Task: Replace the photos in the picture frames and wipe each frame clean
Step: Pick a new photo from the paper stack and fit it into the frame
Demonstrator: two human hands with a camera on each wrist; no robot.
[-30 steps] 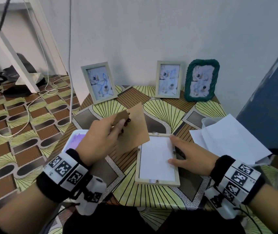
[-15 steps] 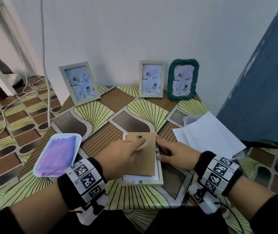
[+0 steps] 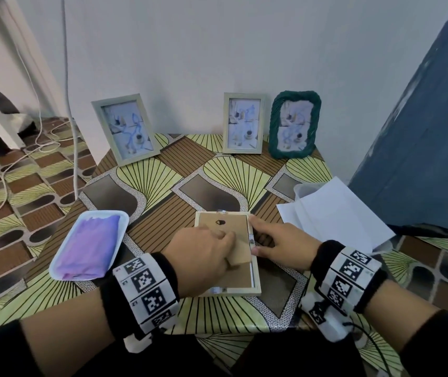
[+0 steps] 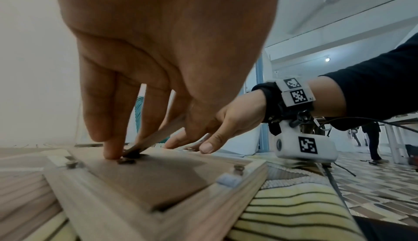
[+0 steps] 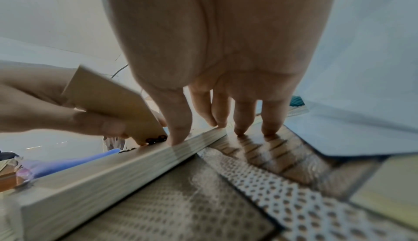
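A pale wooden frame [image 3: 256, 288] lies face down at the table's front centre. A brown backing board [image 3: 222, 227] sits in its recess, with a sliver of white sheet showing along its right side. My left hand [image 3: 218, 240] rests on the board and pinches its hinged stand flap [image 5: 108, 98] between thumb and fingers. My right hand [image 3: 261, 232] lies beside it, straight fingers [image 5: 178, 128] pressing on the frame's right rail and the table. Small turn clips [image 4: 238, 169] stick up from the frame's edge.
Three photo frames stand against the back wall: a grey one [image 3: 126, 129] on the left, a pale one [image 3: 244, 123] and a green woven one [image 3: 295, 123]. A white tray [image 3: 62, 263] with a purple cloth lies at the left. White sheets [image 3: 334, 216] lie at the right.
My left hand has brought the backing board down from the air onto the face-down frame, covering the white sheet. My right hand has stayed at the frame's right edge.
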